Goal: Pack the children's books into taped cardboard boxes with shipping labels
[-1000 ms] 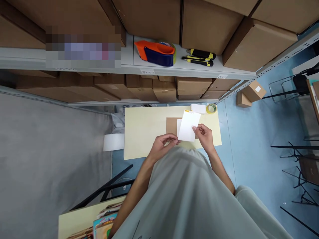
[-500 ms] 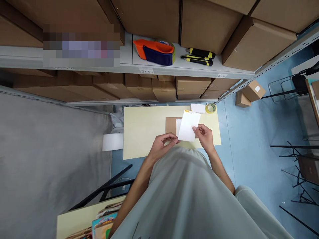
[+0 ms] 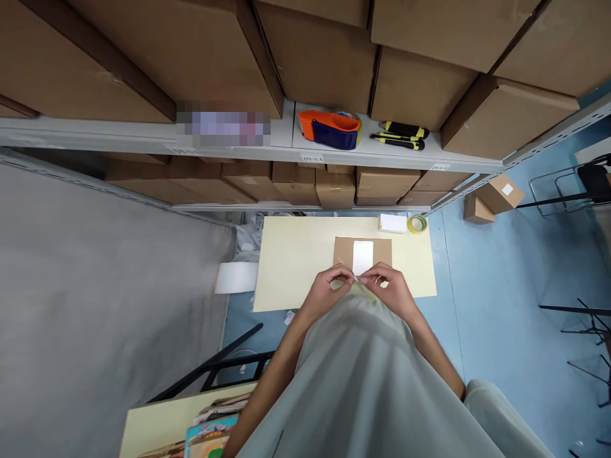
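Note:
My left hand (image 3: 331, 287) and my right hand (image 3: 386, 286) meet close in front of my shirt, fingertips pinched together. Between them shows a small sliver of a white paper label (image 3: 356, 278), seen nearly edge-on; the rest of it is hidden. Just beyond my fingers, a flat brown cardboard piece (image 3: 342, 250) lies on the pale yellow table (image 3: 296, 267). On the cardboard sits a white rectangle (image 3: 363, 256), its near end reaching my fingers.
At the table's far right are a white box (image 3: 393, 223) and a tape roll (image 3: 417, 223). A shelf of cardboard boxes hangs above, holding an orange-and-blue tape dispenser (image 3: 329, 129) and several yellow-black cutters (image 3: 400, 135). Books (image 3: 212, 434) lie at lower left.
The white paper label, held up face-on before, has come down toward my shirt and turned nearly edge-on. My right hand has moved in to meet my left. The view has shifted slightly.

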Motion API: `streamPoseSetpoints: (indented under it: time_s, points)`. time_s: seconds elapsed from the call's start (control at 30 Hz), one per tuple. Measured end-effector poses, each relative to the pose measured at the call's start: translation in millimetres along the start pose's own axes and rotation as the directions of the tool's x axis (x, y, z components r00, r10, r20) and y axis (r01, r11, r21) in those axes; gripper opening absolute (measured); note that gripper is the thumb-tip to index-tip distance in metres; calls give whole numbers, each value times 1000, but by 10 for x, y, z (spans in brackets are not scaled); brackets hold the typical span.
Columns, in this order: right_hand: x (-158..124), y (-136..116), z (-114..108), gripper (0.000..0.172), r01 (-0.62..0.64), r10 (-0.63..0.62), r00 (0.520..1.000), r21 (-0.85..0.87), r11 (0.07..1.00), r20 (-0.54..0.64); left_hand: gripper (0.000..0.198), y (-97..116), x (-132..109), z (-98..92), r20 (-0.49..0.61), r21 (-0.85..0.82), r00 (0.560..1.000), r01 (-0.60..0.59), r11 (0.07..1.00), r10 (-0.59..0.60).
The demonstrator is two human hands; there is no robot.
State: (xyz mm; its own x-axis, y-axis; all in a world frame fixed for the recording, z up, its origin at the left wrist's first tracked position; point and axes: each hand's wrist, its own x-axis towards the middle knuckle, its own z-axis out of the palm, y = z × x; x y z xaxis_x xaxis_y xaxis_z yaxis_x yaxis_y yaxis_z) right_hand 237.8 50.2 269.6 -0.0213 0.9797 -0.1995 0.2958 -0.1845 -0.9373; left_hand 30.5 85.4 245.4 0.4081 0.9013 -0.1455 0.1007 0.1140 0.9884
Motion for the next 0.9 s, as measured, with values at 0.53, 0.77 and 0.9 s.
streamPoseSetpoints:
  time_s: [0.53, 0.77, 0.9]
  points:
    - [36, -59, 149, 19, -136, 134, 990, 67, 989, 33, 15, 13, -61, -26, 33, 6, 999, -8, 1000, 7]
    - [19, -72, 212, 19, -217, 218, 976, 168, 962, 12, 23, -10, -74, 55, 0, -21, 998, 66, 998, -66]
    - [26, -56, 225, 22, -243, 242, 970, 255, 936, 37, 32, -14, -72, 59, -10, -31, 995, 104, 994, -104]
